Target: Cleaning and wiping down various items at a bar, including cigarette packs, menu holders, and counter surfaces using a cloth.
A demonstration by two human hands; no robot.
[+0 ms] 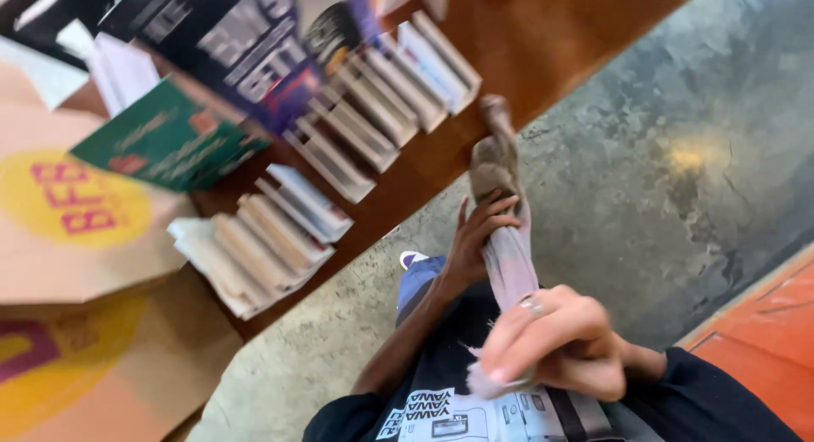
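A long, twisted grey-pink cloth (pixel 507 254) runs from the edge of the wooden table (pixel 543 44) down toward my body. My left hand (pixel 476 237) grips the cloth near its middle, fingers wrapped around it. My right hand (pixel 555 340), with a ring on one finger, is closed around the cloth's lower end close to my black shirt. The cloth's far tip (pixel 494 111) rests at the table edge, beside a row of books (pixel 381 94) standing side by side.
A second row of books (pixel 263 239) stands nearer the table's left end. A green book (pixel 170 141) and a dark printed cover (pixel 246 44) lean above them. Brown cardboard boxes (pixel 76 239) with yellow circles fill the left. Grey concrete floor (pixel 661 154) lies to the right, with an orange strip (pixel 763 340).
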